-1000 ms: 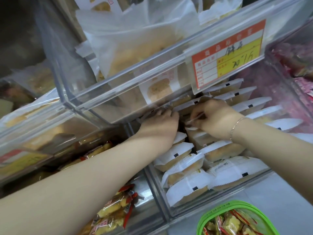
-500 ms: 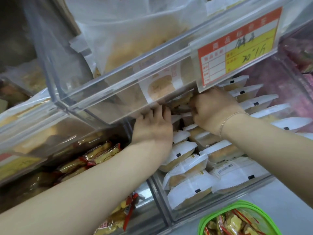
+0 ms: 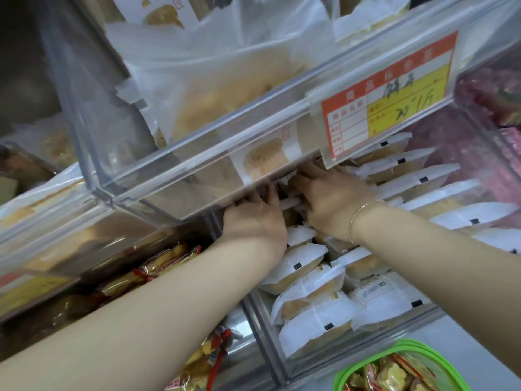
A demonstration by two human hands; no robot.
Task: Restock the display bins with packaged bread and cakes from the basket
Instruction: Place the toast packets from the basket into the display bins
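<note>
White cake packets (image 3: 304,273) | bin (image 3: 366,359) | beneath left hand (image 3: 253,218), right hand (image 3: 332,201)

Shop: price tag (image 3: 387,97) on clear display bins (image 3: 174,176).

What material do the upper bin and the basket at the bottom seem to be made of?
Upper bin: likely clear acrylic or hard plastic, glossy; the packages inside show through and its edges catch light. Basket: probably bright green moulded plastic, smooth rim.
</note>
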